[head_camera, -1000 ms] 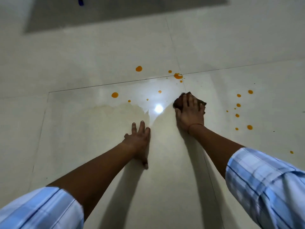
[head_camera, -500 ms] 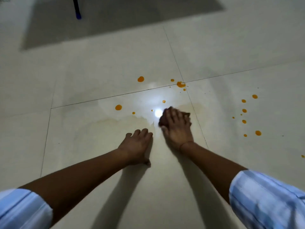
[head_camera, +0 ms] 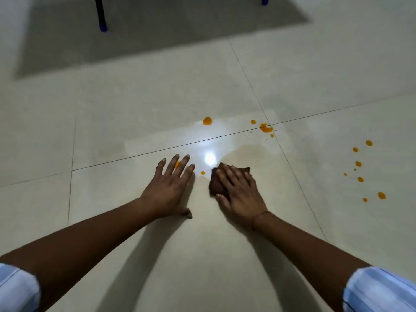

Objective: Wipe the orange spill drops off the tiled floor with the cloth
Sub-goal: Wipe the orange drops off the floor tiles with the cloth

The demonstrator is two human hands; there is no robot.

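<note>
Glossy tiled floor (head_camera: 157,104), orange drops (head_camera: 266,128), perhaps a chair leg (head_camera: 100,14).

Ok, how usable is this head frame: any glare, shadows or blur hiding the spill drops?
Head view: a bright glare spot reflects off the glossy floor between the left hand and the cloth; arm shadows fall toward the camera, away from the orange drops; drops stay crisp, sleeves at the bottom corners look soft.

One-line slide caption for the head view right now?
Right hand presses brown cloth on tiled floor; left hand braces flat; orange drops remain.
</note>
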